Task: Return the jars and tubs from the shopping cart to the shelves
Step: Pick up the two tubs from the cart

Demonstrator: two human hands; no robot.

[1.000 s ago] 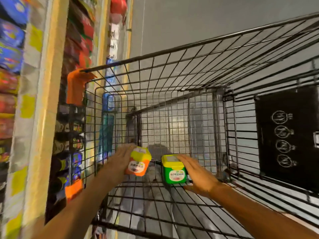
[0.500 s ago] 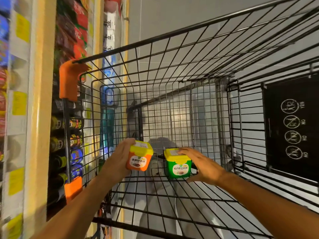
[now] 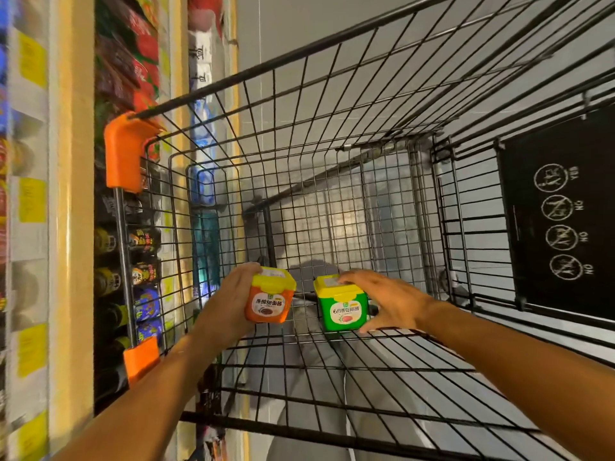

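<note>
Both of my arms reach down into a black wire shopping cart [image 3: 332,364]. My left hand [image 3: 229,304] grips an orange tub [image 3: 269,302] with a yellow lid, held just above the cart's wire floor. My right hand [image 3: 391,301] holds a green tub [image 3: 342,309] with a yellow lid, fingers over its top and thumb under its right side. The two tubs are side by side, a small gap between them. No other tub or jar shows in the cart.
Store shelves [image 3: 71,227] run along the left, with dark bottles [image 3: 109,261] and red packets [image 3: 139,54] behind the cart's side. Orange plastic corner guards [image 3: 124,154] sit on the cart's left rim. A black sign panel [image 3: 562,221] hangs on the right wall.
Both hands have lifted slightly with their tubs and the view has shifted closer over the cart. The tubs stay side by side.
</note>
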